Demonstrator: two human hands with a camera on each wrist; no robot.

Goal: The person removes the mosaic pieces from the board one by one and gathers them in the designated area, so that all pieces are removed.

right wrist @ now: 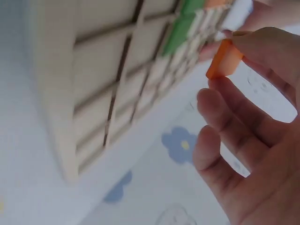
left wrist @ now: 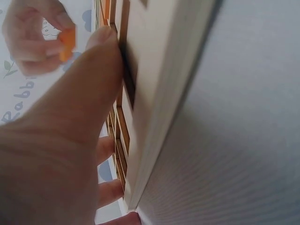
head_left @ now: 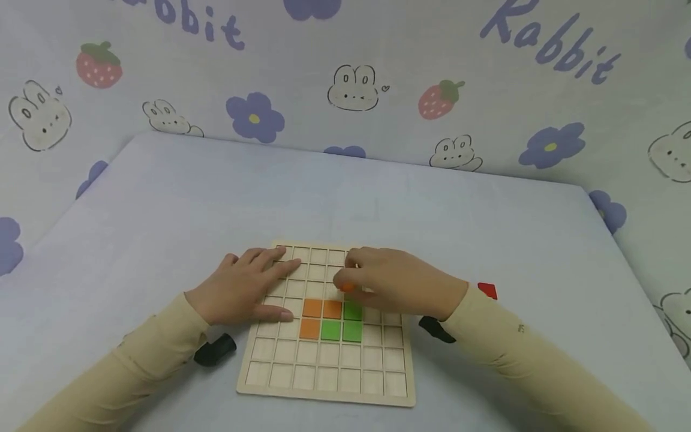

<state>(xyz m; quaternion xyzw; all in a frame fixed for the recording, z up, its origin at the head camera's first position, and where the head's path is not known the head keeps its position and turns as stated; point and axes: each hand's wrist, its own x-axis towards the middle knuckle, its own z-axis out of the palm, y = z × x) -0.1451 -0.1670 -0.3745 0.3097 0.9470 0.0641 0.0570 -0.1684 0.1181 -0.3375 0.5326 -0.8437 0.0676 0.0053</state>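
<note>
Right hand (head_left: 394, 279) pinched a square orange tile (head_left: 347, 287) above the pale wooden grid board (head_left: 327, 378); left hand (head_left: 232, 294) (fingers released, spread) rested on the board.

- Desk (head_left: 345, 198): pale, filling the middle and bottom of the frame
- Wooden grid board (head_left: 328, 378): lower centre
- Red piece (head_left: 488, 290): right of centre, partly hidden

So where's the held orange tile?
In the head view, the orange tile is pinched by the right hand, above the wooden grid board, near the green tiles.
</note>
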